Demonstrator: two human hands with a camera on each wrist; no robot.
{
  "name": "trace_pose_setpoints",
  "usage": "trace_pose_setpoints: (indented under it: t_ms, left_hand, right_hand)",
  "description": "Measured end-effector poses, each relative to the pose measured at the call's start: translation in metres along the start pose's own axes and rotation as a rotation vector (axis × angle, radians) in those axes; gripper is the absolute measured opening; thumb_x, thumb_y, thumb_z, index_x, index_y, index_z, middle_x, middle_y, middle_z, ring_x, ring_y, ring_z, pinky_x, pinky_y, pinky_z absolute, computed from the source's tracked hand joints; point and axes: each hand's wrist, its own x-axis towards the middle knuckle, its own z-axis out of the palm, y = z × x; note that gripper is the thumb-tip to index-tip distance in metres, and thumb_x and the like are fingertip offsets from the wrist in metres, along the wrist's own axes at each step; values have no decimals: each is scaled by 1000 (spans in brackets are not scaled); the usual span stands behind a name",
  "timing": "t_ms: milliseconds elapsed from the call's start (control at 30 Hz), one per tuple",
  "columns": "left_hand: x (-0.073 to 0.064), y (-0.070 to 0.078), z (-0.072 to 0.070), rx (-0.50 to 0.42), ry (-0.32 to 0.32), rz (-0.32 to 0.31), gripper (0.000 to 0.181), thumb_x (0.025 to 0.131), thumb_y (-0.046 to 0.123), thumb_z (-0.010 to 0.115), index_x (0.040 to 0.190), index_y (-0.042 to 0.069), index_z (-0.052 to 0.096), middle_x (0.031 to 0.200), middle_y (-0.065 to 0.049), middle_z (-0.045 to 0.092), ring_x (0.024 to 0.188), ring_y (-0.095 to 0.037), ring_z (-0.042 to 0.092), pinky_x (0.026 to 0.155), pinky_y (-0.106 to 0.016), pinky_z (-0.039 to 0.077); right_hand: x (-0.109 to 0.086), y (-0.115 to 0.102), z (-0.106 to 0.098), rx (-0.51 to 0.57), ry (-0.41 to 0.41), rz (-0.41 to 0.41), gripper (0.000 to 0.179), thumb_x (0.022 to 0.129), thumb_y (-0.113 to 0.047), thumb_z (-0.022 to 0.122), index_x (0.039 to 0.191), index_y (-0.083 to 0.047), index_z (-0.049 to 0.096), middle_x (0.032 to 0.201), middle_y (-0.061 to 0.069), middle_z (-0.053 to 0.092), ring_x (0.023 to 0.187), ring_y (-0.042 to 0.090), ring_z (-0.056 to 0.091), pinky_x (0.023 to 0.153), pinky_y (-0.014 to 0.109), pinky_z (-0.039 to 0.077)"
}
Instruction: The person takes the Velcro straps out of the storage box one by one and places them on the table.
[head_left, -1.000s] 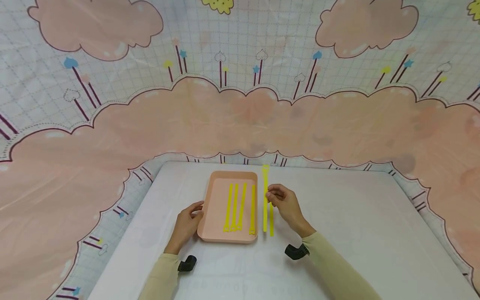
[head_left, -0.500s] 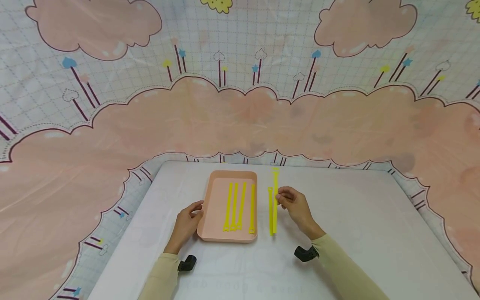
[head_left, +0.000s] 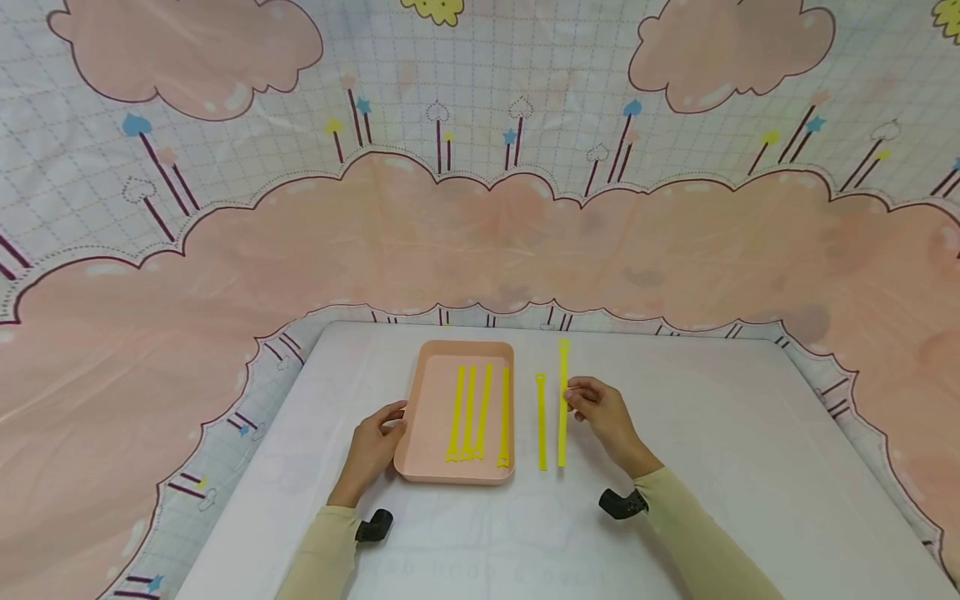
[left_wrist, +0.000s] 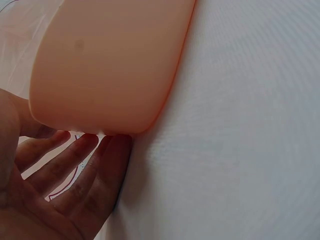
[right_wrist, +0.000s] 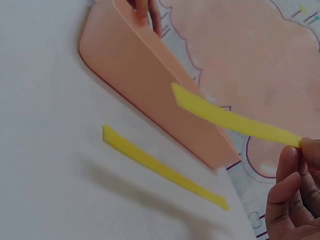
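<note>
My right hand (head_left: 609,417) pinches a flat yellow cable tie (head_left: 562,433) between thumb and fingers, its wider slotted end pointing away from me. In the right wrist view, the held tie (right_wrist: 235,122) stretches out from the fingertips above the table. A second yellow cable tie (head_left: 542,425) lies to its left, beside the peach tray (head_left: 431,471). Inside the tray are several more yellow ties (head_left: 469,417), roughly parallel, with wider ends toward me. My left hand (head_left: 377,442) rests at the tray's left side; in the left wrist view, extended fingers (left_wrist: 75,160) touch the tray's outer wall.
The white table (head_left: 735,433) extends to the right and in front of the tray. A patterned cloth backdrop (head_left: 480,242) with peach clouds hangs behind and beside it. Black wrist-worn devices (head_left: 622,503) sit at both sleeves.
My right hand has moved right with the cable tie, from close beside the tray, past the tie lying on the table. My left hand and the tray have stayed in place.
</note>
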Motion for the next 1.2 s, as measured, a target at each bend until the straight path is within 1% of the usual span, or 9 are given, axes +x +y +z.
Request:
trace_pose_setpoints:
  t_ms: [267, 400, 567, 867, 1033, 1200]
  left_hand:
    - [1, 0, 0, 0, 3, 8, 40, 96, 11, 59, 136, 9, 59, 125, -18, 65, 100, -29, 68, 74, -26, 53]
    - [2, -1, 0, -4, 6, 12, 40, 96, 10, 59, 136, 9, 59, 125, -18, 65, 99, -29, 68, 73, -26, 53]
    - [2, -1, 1, -2, 1, 9, 40, 96, 10, 59, 136, 9, 59, 126, -19, 65, 102, -30, 68, 76, -29, 54]
    - [2, -1, 0, -8, -4, 13, 40, 96, 10, 59, 136, 9, 58, 126, -19, 65, 102, -30, 68, 76, -28, 54]
    - [2, 0, 1, -9, 0, 4, 40, 96, 10, 59, 136, 9, 59, 125, -19, 65, 101, -29, 68, 76, -28, 54]
    - [1, 1, 1, -4, 4, -3, 40, 96, 10, 59, 136, 10, 59, 125, -18, 65, 102, -30, 67, 76, -29, 55]
  right_hand:
    - [8, 9, -6, -10, -10, 60, 29, 96, -14, 63, 121, 1, 58, 94, 2, 68, 81, 11, 62, 70, 26, 51]
    - [13, 13, -7, -30, -12, 75, 27, 95, -11, 63, 119, 2, 59, 90, 1, 69, 78, 10, 62, 67, 24, 50]
    - [20, 19, -9, -64, -30, 75, 25, 95, -5, 60, 118, 5, 59, 86, 0, 68, 74, 10, 60, 63, 22, 48]
    - [26, 26, -8, -151, -47, 114, 26, 95, -8, 61, 119, 3, 60, 89, 6, 71, 72, 11, 60, 60, 23, 47]
    - [27, 28, -7, -151, -64, 126, 25, 94, -7, 62, 117, 2, 60, 84, 3, 68, 67, 11, 56, 56, 22, 44]
    - [30, 31, -9, -181, -69, 142, 24, 94, -9, 63, 116, 1, 61, 82, 2, 67, 64, 10, 56, 53, 22, 43]
